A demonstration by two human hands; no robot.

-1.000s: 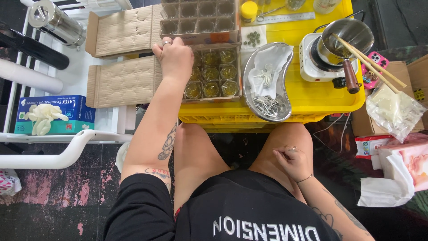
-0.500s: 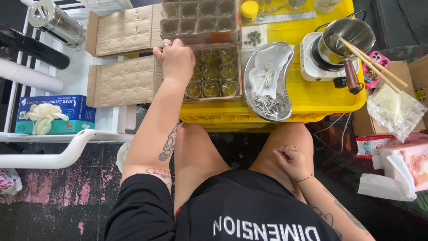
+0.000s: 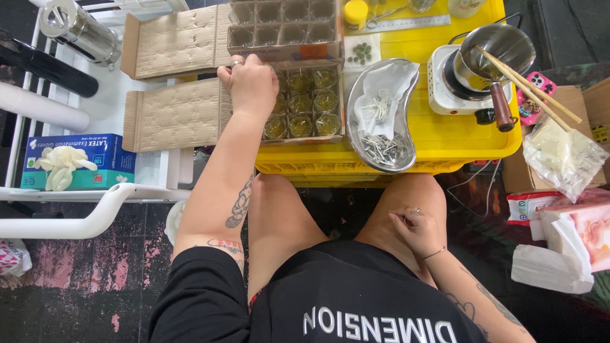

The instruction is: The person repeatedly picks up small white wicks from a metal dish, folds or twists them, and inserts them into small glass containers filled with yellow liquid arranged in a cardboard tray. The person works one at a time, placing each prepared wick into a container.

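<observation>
A: Where is the left hand (image 3: pixel 253 82)?
B: Its fingers curl on the brown cardboard box of small glass jars (image 3: pixel 298 101), on the yellow plastic crate (image 3: pixel 445 136).
A: The right hand (image 3: pixel 419 230)?
B: Loosely closed, empty, on the thigh.

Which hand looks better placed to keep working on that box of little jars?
Probably the left. The left hand already rests on the near box of jars on the yellow crate, fingers curled at its edge. The right hand lies back on the knee, away from the jars.
</observation>
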